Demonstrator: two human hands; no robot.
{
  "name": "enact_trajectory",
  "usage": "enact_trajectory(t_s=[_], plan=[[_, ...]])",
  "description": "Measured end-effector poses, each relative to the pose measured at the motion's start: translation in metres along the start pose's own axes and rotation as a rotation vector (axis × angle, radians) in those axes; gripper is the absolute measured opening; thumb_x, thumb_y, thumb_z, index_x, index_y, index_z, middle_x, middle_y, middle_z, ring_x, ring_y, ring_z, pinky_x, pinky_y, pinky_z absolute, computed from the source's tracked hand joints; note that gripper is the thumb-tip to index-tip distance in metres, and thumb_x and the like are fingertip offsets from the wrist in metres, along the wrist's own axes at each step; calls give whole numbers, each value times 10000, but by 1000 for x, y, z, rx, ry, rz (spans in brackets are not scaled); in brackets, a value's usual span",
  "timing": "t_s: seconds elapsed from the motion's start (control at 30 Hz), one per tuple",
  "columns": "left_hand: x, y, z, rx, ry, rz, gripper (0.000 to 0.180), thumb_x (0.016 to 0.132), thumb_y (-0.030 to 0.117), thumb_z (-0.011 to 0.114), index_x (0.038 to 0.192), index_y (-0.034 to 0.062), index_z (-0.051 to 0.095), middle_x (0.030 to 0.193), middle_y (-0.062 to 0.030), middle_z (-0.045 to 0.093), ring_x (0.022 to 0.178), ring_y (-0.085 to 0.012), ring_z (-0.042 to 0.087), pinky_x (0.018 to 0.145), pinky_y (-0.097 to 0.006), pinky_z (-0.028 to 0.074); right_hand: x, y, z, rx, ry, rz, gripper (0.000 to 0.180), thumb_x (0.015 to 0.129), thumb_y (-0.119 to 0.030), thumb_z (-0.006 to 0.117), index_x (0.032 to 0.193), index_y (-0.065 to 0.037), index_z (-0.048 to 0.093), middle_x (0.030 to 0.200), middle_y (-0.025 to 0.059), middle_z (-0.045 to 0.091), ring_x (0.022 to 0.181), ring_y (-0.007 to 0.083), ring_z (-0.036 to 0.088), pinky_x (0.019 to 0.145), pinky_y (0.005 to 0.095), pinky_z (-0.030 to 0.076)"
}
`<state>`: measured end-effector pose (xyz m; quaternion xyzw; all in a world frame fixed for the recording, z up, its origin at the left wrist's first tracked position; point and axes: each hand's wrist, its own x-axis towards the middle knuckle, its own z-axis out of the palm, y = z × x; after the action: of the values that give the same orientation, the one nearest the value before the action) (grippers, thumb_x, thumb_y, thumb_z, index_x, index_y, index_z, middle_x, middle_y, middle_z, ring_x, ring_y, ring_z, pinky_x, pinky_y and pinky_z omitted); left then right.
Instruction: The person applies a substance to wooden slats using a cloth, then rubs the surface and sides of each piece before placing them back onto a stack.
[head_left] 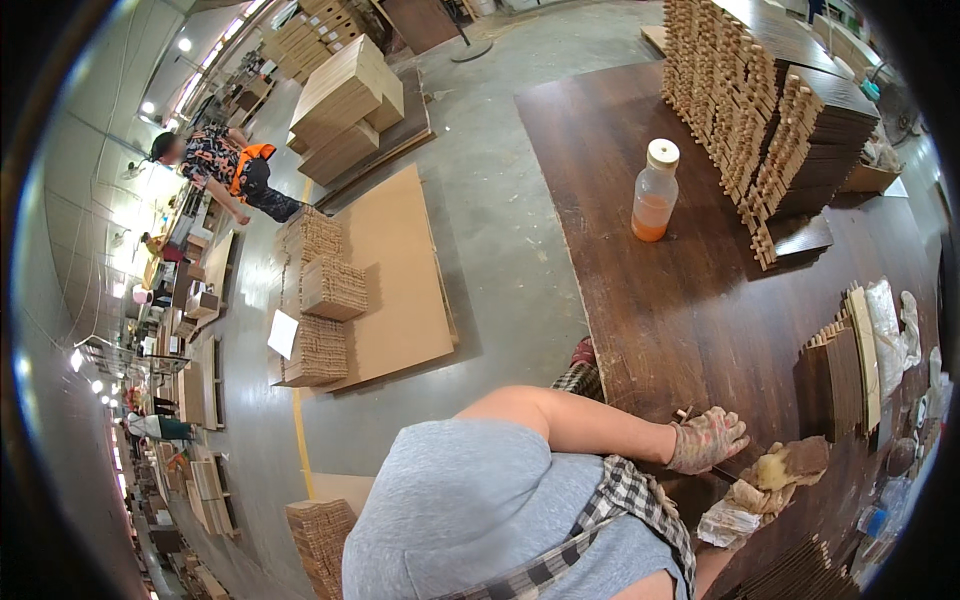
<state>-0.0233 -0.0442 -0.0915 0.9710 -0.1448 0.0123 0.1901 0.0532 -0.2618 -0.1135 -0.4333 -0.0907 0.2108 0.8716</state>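
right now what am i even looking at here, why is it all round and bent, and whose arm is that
This is one picture from a fisheye camera worn on a person's head, looking down, so straight edges bend. The arm is the wearer's own. The gloved left hand rests flat on a dark wooden table, holding nothing. The right hand is out of view. On the table stand a bottle of orange liquid, tall stacks of wood pieces, a smaller stack and crumpled rags. On the floor lie boards with more stacks, and another person bends over farther off.
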Motion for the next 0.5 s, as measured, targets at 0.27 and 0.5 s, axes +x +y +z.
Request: enact_trajectory(t_s=[0.27, 0.5], plan=[[-4, -2, -19, 22, -8, 26, 713, 752, 363, 703, 1339, -6, 536, 1183, -132, 569, 1077, -276, 548, 819, -385, 446, -6, -6, 60, 496, -466, 255, 589, 1028, -442, 424, 1457, -42, 377, 1330, 141, 543, 1110, 231, 597, 931, 357, 509], [5, -4, -2, 50, 39, 72, 737, 745, 390, 697, 1337, -16, 533, 1168, -125, 571, 1059, -267, 552, 800, -375, 440, -54, 7, -1, 183, 181, 282, 628, 965, -475, 543, 1420, -53, 446, 1302, 158, 562, 1090, 242, 612, 937, 372, 527]])
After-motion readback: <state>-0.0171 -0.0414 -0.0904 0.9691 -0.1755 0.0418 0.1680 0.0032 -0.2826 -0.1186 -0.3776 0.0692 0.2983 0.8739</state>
